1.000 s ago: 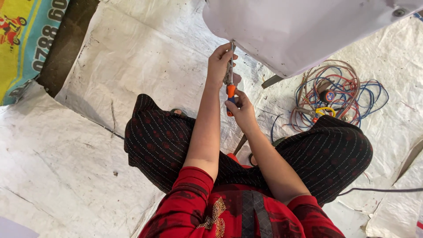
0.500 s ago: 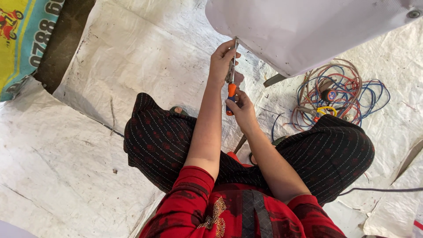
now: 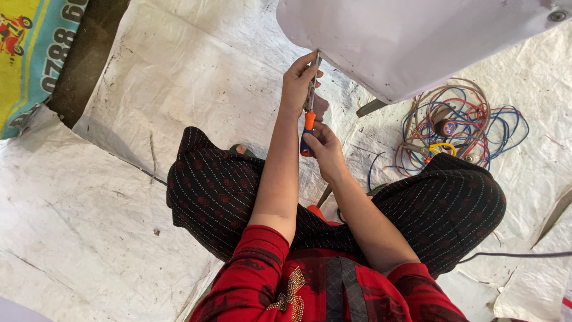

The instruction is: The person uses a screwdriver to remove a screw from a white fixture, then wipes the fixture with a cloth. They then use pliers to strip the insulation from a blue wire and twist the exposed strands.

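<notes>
I sit cross-legged on a white tarp. My right hand (image 3: 325, 146) grips the orange and blue handle of a screwdriver (image 3: 308, 122). Its metal shaft points up to the lower edge of a large white panel (image 3: 405, 42). My left hand (image 3: 300, 83) is raised higher and pinches the shaft near the tip, right at the panel's edge. The tip itself is hidden by my fingers and the panel.
A tangle of blue, red and orange wires (image 3: 465, 125) with small tools lies on the tarp (image 3: 149, 77) to the right, beyond my right knee. A yellow printed banner (image 3: 30, 53) and a dark strip lie at far left. A thin black cable (image 3: 518, 255) runs off right.
The view has shifted slightly. Both hands stay on the screwdriver at the panel's edge, with only small movement.
</notes>
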